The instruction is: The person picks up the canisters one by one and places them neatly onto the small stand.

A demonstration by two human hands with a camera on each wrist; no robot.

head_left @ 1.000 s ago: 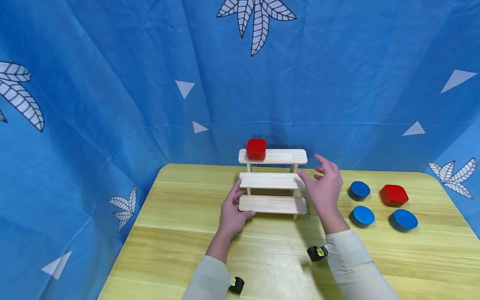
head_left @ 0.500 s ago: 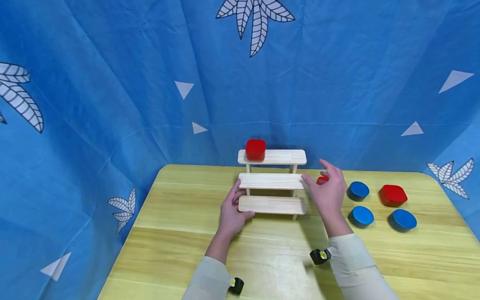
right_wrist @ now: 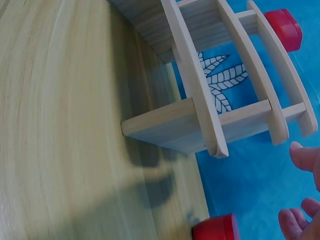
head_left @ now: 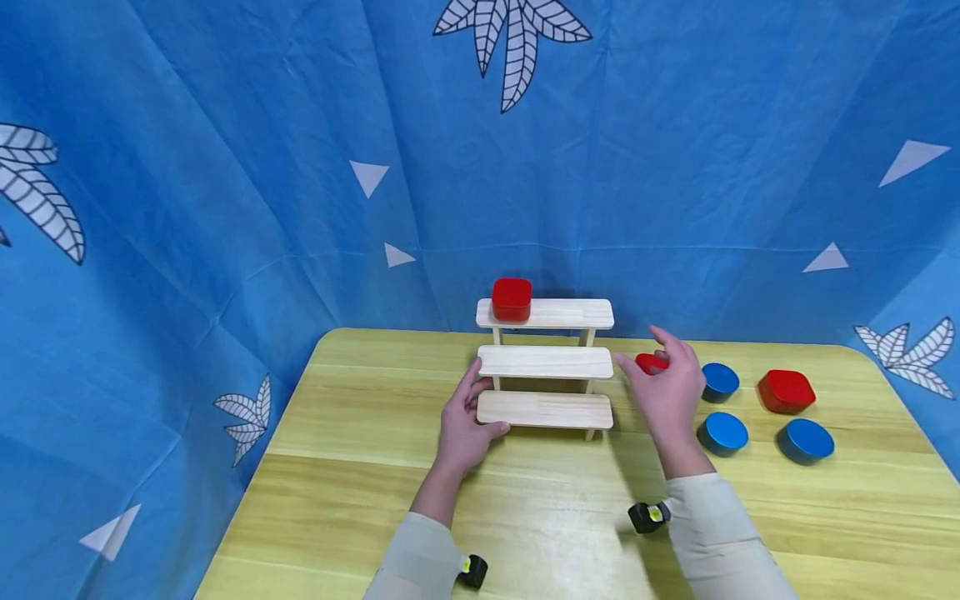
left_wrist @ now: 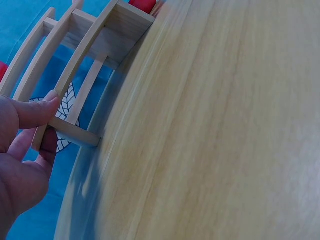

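Note:
A small three-tier wooden shelf (head_left: pixel 547 362) stands near the back of the table, with a red rounded-square box (head_left: pixel 512 300) on the left of its top board. My left hand (head_left: pixel 465 432) grips the lowest board at its left end; in the left wrist view, the thumb and fingers (left_wrist: pixel 37 112) pinch that board. To the right of the shelf, my right hand (head_left: pixel 666 387) is held above the table, thumb and fingers apart, nothing between them. Behind it a second red box (head_left: pixel 651 363), partly hidden, also shows low in the right wrist view as a red box (right_wrist: pixel 215 228).
On the right of the wooden table (head_left: pixel 360 467) sit a far blue round box (head_left: pixel 720 382), a nearer blue round box (head_left: pixel 723 433), another blue round box (head_left: pixel 805 442) and a red box (head_left: pixel 787 392). A blue patterned curtain (head_left: pixel 480 183) hangs behind the table.
My right hand has drawn away from the shelf's right side, moving right and slightly toward me. The red box behind it has come into view. My left hand keeps its grip.

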